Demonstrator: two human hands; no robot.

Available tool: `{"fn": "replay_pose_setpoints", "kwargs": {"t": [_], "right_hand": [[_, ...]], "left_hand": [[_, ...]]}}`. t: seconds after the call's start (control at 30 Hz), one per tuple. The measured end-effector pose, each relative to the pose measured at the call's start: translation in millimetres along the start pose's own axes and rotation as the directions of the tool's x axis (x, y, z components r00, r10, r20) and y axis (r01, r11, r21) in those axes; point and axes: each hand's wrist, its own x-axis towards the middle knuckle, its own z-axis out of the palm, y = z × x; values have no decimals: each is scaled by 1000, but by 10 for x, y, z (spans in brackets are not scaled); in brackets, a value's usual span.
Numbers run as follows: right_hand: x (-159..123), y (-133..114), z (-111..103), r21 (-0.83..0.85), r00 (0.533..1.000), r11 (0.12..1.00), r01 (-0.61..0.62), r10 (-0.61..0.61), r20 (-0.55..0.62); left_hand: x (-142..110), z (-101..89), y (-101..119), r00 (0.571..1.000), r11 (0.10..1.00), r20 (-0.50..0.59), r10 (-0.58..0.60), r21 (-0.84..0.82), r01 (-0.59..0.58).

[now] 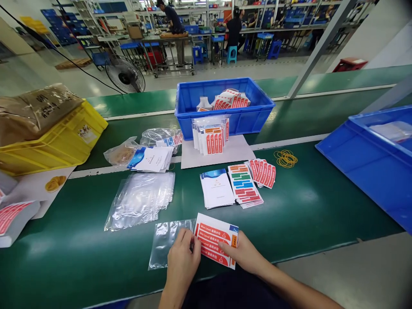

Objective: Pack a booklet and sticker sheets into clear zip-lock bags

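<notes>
With our right hand [246, 254] we grip a small stack of sticker sheets [214, 241], thumb pressed on the printed top and fingers closed around behind it. The red "Max Level" and "Min Level" labels face up, beside the fingertips of our left hand [184, 253]. Those left fingers are curled nearly closed at the open-looking edge of a clear plastic bag [161, 246], which lies flat to their left; we cannot tell how firmly they pinch it.

Beyond our right fingers lie a pile of white booklets [217, 189], multicoloured sticker sheets [243, 183] and red label sheets [265, 173], with yellow rubber bands [286, 159] farther to the right. Beyond our left fingers, off to the left, we have a spread of empty clear bags [141, 199]. Farthest ahead of both hands, filled packets [213, 141] lean against a blue bin [225, 123] on the green work surface [305, 214].
</notes>
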Motion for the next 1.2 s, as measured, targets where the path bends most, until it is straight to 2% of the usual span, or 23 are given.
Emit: {"fn": "replay_pose_setpoints", "kwargs": {"t": [0.1, 0.3, 0.47, 0.63, 0.8, 1.0, 1.2], "right_hand": [[-58, 35, -13, 59, 996, 996, -74, 70, 56], [-83, 57, -103, 164, 985, 972, -170, 168, 30], [-23, 15, -147, 143, 980, 972, -186, 174, 93], [24, -53, -164, 136, 974, 970, -203, 185, 132], [61, -95, -200, 161, 969, 961, -223, 201, 143], [110, -60, -231, 176, 956, 948, -266, 237, 172], [127, -28, -213, 158, 951, 951, -267, 233, 201]], "left_hand": [[2, 78, -4, 1000, 1000, 23, 11, 8, -11], [-10, 118, 12, 997, 997, 30, 71, 33, -72], [-37, 125, 21, 993, 991, 35, 114, 70, -117], [-16, 122, -6, 985, 987, 67, 158, 31, -160], [13, 114, -24, 991, 990, 63, 120, 63, -124], [19, 116, -48, 972, 977, 105, 209, 11, -211], [27, 99, -45, 971, 973, 72, 229, -34, -227]]}}
